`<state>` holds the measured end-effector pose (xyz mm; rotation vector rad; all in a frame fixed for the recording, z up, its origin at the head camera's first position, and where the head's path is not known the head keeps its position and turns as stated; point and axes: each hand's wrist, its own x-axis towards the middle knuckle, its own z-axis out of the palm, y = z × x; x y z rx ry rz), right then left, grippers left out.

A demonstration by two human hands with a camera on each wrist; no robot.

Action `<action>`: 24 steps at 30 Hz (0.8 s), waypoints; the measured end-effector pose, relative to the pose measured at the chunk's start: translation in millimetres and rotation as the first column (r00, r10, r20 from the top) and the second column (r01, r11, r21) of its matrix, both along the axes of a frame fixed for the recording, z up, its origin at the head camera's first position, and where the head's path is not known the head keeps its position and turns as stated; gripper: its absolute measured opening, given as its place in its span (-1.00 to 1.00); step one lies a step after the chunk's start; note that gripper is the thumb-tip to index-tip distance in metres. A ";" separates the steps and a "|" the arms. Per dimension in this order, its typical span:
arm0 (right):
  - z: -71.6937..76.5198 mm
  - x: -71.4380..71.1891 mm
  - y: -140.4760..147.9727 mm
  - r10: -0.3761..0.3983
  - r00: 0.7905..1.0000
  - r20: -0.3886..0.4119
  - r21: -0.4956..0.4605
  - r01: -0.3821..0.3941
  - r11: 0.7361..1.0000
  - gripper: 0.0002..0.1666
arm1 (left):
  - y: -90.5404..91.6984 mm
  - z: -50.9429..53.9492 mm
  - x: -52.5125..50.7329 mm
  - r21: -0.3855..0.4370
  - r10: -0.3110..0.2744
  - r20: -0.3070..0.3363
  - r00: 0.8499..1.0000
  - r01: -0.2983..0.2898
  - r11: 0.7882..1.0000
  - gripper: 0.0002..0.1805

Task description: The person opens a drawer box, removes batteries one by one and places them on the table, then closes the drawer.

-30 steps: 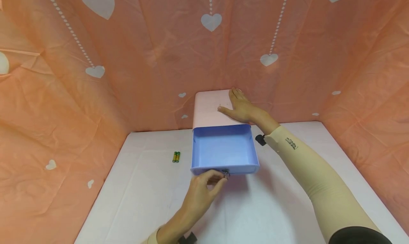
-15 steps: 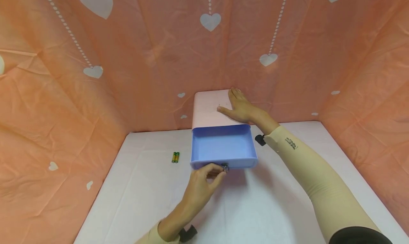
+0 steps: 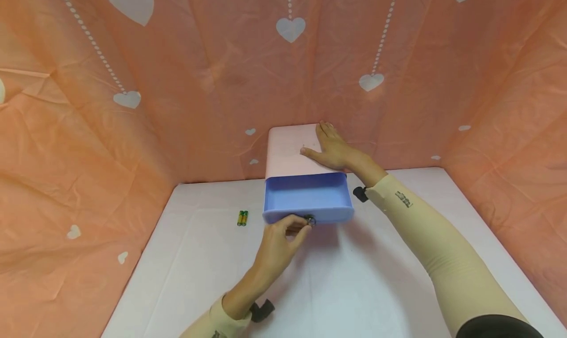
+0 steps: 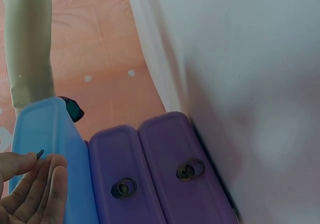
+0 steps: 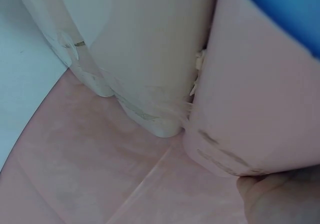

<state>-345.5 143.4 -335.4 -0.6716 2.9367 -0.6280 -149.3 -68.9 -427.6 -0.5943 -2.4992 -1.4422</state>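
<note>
A pink drawer cabinet (image 3: 288, 151) stands at the back of the table, its blue top drawer (image 3: 308, 198) pulled partway out. The inside of the drawer shows no contents. My left hand (image 3: 276, 247) pinches the metal ring pull (image 3: 311, 221) on the drawer's front between thumb and forefinger. In the left wrist view, two purple drawers (image 4: 122, 184) with ring pulls sit shut beside the blue one. My right hand (image 3: 332, 148) lies flat on the cabinet's top, fingers straight and thumb spread. Only part of that hand shows in the right wrist view.
Two green and yellow batteries (image 3: 242, 218) lie side by side on the white tabletop (image 3: 199, 259), left of the cabinet. An orange cloth (image 3: 221, 82) with pale hearts hangs behind the cabinet and along both sides.
The blue drawer has slid back toward the cabinet, so less of its inside shows. My left hand moved along with it, still pinching the ring. The right hand stayed in place.
</note>
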 end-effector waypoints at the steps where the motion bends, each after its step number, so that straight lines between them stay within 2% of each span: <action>1: 0.6 0.4 -0.2 -0.002 1.000 0.002 0.001 0.002 1.000 0.29 | 0.0 0.4 -1.8 0.000 0.002 -0.003 1.000 -0.002 1.000 -0.90; 13: -1.0 -1.6 -0.1 -0.006 1.000 -0.005 0.016 0.006 1.000 0.29 | 0.9 6.8 -19.4 -0.001 0.015 -0.002 1.000 -0.015 1.000 -0.90; 24: 0.5 -1.6 1.3 0.003 1.000 0.009 0.006 -0.003 1.000 0.30 | 1.7 8.5 -34.1 0.012 0.008 0.011 1.000 -0.008 1.000 -0.88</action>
